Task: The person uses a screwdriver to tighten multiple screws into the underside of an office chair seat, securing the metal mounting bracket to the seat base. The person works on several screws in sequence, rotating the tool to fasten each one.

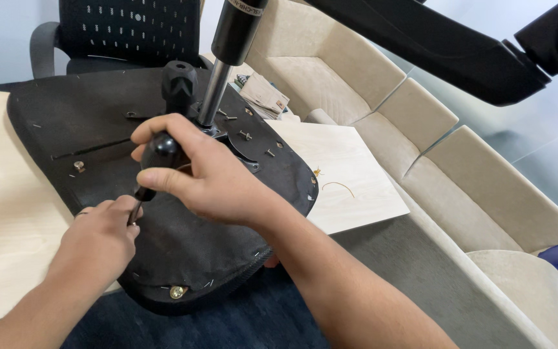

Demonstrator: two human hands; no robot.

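An upturned office chair seat (182, 239), black fabric underside up, lies on a light wooden table (8, 213). My right hand (205, 171) grips the black handle of a screwdriver (159, 152) held upright over the seat. My left hand (101, 236) pinches the screwdriver's shaft near its tip, against the seat. The chair's gas cylinder (224, 64) rises from a metal plate at the seat's middle, next to a black knob (179, 81). Several screws (245, 136) stand around the plate.
A brass fitting (176, 292) sits at the seat's near edge, another (79, 166) at its left. A beige sofa (460, 168) runs along the right. A black mesh chair back (130, 29) stands behind. The chair's black base legs (460, 52) hang overhead.
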